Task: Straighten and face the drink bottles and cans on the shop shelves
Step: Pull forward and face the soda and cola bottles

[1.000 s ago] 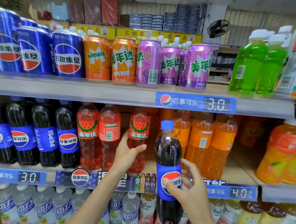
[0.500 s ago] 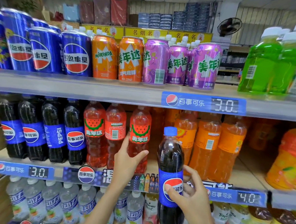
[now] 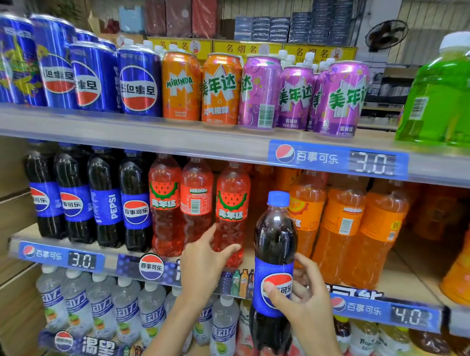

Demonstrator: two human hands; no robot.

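Dark cola bottle (image 3: 274, 266), blue cap, blue label.

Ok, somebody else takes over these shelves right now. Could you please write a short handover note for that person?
Right hand: grips a dark plastic cola bottle with a blue cap, held in front of the middle shelf, not standing on it.
Left hand: holds the lower part of a red plastic watermelon soda bottle on that shelf.
Done: most labels face out.
Left: shelve the cola bottle; turn the red plastic bottle showing its barcode, the orange plastic bottle showing its barcode and the purple metal can showing its barcode.
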